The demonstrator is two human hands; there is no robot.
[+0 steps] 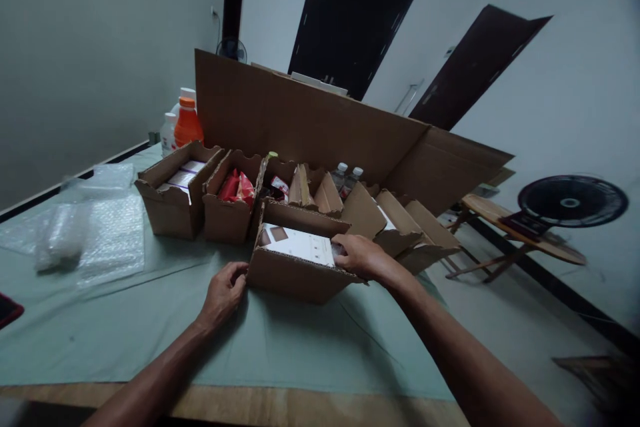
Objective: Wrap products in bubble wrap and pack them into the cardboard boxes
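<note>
A small open cardboard box (290,275) stands on the green-covered table (150,340) in front of me. Inside it lies a white carton (300,244) with brown print. My left hand (223,293) touches the box's left front corner, fingers curled against the wall. Over the box's right rim rests my right hand (361,256), its fingers on the white carton's right end.
Behind stand several more open cardboard boxes (173,203) with packets inside, among them a red pack (237,187), and two small bottles (345,177). A large cardboard sheet (310,123) leans at the back. Bubble wrap (100,227) lies left, an orange bottle (187,123) behind. A fan (573,203) stands right.
</note>
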